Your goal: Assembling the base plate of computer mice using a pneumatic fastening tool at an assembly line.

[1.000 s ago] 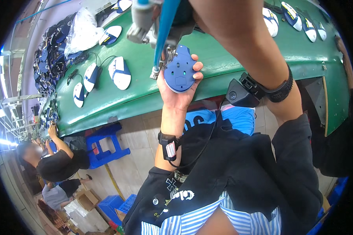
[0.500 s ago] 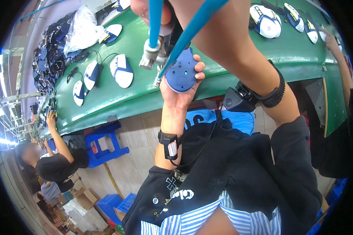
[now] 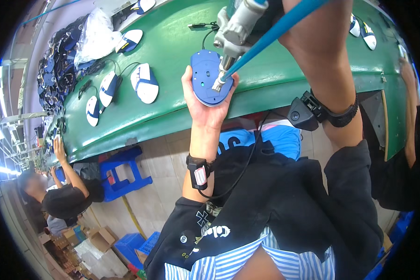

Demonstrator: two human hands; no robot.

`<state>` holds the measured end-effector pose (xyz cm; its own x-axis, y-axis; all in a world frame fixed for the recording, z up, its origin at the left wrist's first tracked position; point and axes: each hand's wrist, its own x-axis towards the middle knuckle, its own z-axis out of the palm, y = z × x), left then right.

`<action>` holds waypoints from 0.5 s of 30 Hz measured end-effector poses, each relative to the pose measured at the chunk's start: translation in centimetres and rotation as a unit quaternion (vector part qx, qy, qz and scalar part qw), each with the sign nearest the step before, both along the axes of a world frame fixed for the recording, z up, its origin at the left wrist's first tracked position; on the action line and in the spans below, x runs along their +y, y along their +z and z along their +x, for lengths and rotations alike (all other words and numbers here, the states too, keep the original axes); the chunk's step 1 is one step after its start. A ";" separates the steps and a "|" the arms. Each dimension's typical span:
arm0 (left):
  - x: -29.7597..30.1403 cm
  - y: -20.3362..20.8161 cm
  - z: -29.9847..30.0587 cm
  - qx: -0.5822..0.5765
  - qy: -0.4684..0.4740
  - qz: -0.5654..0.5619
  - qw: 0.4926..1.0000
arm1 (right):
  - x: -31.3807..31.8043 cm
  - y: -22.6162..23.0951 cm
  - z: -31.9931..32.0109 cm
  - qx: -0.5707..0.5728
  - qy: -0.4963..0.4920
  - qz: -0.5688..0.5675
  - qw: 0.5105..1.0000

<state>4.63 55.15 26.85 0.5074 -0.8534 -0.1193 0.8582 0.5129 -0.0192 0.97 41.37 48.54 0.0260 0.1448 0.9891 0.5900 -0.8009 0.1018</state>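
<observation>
The long green conveyor table curves across the top of your view, with white-and-blue computer mice lying on it, cables trailing, toward your left, and a heap of dark parts and a clear plastic bag further off. Beneath its edge stands a blue stool on the tiled floor, and a co-worker in dark clothes leans in at the far left. Your left hand is raised above the table edge, fingers curled around a blue mouse base held underside up, thumb on one side, fingertips on the other. Your right hand is cut off by the top rim, so you cannot tell how it is closed; only its forearm and the black wrist strap show, though the grey power screwdriver with its blue hose hangs from that side. Half a second ago the driver tip stood just left of the base; now it has come across and down, so its bit touches the base's lower right part, which suggests a screw is being driven there.
</observation>
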 end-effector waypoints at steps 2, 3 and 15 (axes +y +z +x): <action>0.0 0.3 -0.1 0.008 -0.003 -0.005 1.000 | -0.1 -0.4 0.7 -0.004 -0.004 0.004 1.000; 0.0 0.5 -0.2 0.005 0.001 0.000 1.000 | -0.6 -0.8 1.3 -0.028 -0.010 -0.004 1.000; 0.7 1.0 0.0 -0.012 0.018 0.014 1.000 | 2.3 -2.1 -1.0 0.228 0.121 0.209 0.943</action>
<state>4.63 55.89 27.80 0.5415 -0.8305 -0.1309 0.8387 0.5443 0.0161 -0.07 43.62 46.44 0.4787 -0.1994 0.8551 0.6672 -0.5505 -0.5019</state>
